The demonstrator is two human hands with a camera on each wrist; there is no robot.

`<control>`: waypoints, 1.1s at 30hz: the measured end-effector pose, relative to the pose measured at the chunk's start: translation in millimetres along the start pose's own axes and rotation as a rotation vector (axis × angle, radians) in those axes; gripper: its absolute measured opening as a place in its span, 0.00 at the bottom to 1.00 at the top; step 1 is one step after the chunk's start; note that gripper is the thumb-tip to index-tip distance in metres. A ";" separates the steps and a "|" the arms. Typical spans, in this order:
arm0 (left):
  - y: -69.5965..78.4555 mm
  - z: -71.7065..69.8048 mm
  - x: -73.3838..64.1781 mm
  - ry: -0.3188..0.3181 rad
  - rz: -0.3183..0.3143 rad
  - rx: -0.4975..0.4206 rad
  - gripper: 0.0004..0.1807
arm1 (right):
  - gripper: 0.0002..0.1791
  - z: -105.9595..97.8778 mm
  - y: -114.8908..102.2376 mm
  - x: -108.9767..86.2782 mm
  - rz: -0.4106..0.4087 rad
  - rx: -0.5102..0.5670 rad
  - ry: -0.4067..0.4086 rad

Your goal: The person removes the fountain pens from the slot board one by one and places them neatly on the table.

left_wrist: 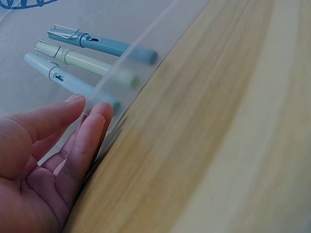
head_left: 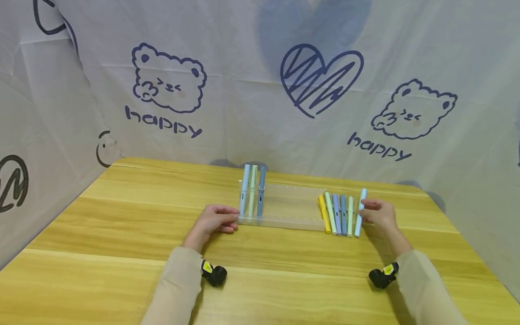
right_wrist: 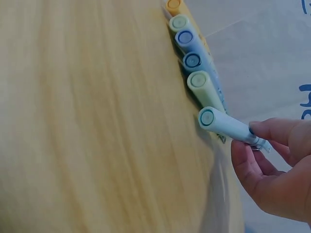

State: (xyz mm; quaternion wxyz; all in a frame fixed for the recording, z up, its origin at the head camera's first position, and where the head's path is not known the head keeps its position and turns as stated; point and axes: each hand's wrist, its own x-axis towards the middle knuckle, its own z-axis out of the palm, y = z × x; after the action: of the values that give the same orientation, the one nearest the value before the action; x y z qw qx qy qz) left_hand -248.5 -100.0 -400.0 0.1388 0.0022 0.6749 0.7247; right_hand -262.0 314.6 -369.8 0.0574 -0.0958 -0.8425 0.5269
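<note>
So the right hand has a light blue pen in a narrow pinch, thumb on one side and fingers on the other, roughly midway along. The pen's over the table, just right of a row of five more pens; can't tell if its near end touches the wood. I'd bet it's light, stiff plastic, tough enough that a bit of squeeze won't hurt it. The catch is that it's smooth and round, so it could roll or twist between fingertips. Middle of the barrel seems the right spot imo: balanced, and both ends stay free. I'd avoid tugging on a clip. Left hand is pinching the front left corner of the clear rack, which has three pens leaning in its left part. The rack looks thin and light, rigid but maybe crackable, and probably slides easily, so a gentle hold on that corner makes sense.
</note>
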 end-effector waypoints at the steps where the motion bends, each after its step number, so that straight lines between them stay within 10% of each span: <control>1: -0.2 -0.2 0.0 0.000 0.000 0.000 0.14 | 0.22 0.5 1.6 1.1 0.005 0.000 -0.001; 33: -0.2 0.1 0.0 0.007 -0.003 0.008 0.14 | 0.23 7.6 12.7 6.2 0.126 0.026 0.072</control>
State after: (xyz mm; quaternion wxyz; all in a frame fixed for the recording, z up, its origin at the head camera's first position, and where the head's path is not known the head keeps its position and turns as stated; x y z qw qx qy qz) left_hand -248.3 -99.9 -400.3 0.1377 -0.0007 0.6782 0.7218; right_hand -268.2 314.8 -384.6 0.0557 -0.1666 -0.8254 0.5365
